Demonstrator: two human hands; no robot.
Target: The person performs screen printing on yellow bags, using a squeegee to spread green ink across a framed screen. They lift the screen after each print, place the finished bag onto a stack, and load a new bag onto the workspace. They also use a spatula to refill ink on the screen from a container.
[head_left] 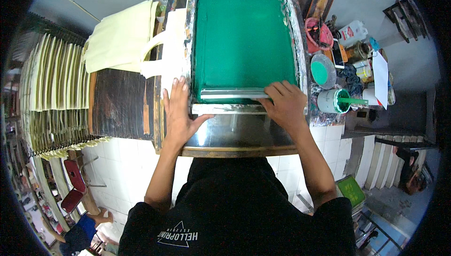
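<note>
A screen-printing frame (292,44) lies on the table before me, its mesh (244,39) coated in green ink. Across the near end of the mesh rests a squeegee (230,94) with a pale, metallic-looking bar. My right hand (285,103) grips the squeegee at its right end, fingers curled over it. My left hand (178,112) lies flat at the frame's near left corner, fingers stretched forward and thumb out to the side. A cream tote bag (174,49) sticks out from under the frame's left side, its handle loop reaching left.
More cream bags (120,35) are stacked at the left, beside a rack of hanging bags (51,72). At the right stand a green-stained ink pot (327,102) with a spatula (352,101), a bowl of green ink (320,72) and a pink basket (319,32). People sit at the far lower sides.
</note>
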